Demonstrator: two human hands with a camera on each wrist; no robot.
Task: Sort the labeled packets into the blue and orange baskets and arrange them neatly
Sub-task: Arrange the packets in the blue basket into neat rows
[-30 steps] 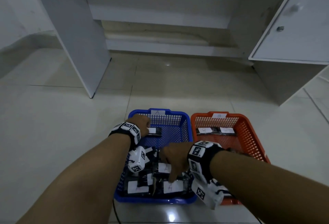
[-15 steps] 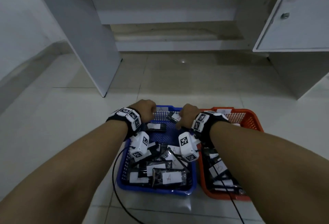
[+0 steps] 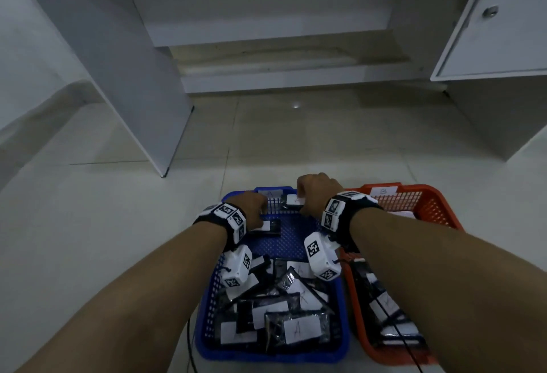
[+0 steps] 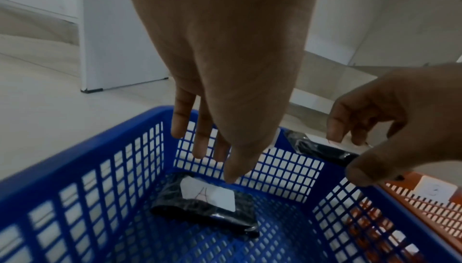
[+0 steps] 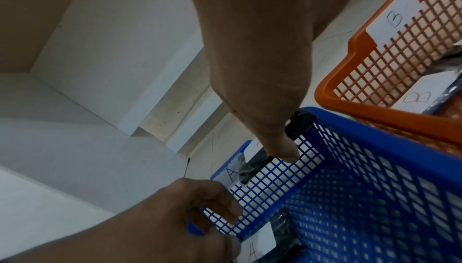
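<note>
My right hand [image 3: 316, 193] pinches a black labelled plastic packet [image 4: 322, 149] over the blue mesh plastic basket [image 3: 275, 353], lower centre; only my left-wrist view shows my left hand [image 4: 225, 93] with fingers straight above another packet [image 4: 205, 200].

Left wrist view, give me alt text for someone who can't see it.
A left hand hangs with straight fingers over a black packet labelled A lying in a blue basket. The right hand pinches another black packet above the far rim.

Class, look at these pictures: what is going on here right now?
A person is sorting black packets into two baskets on the floor. The right hand holds an A-labelled packet above the far end of the blue basket. The left hand touches another A packet lying inside. The orange basket holds B packets.
</note>
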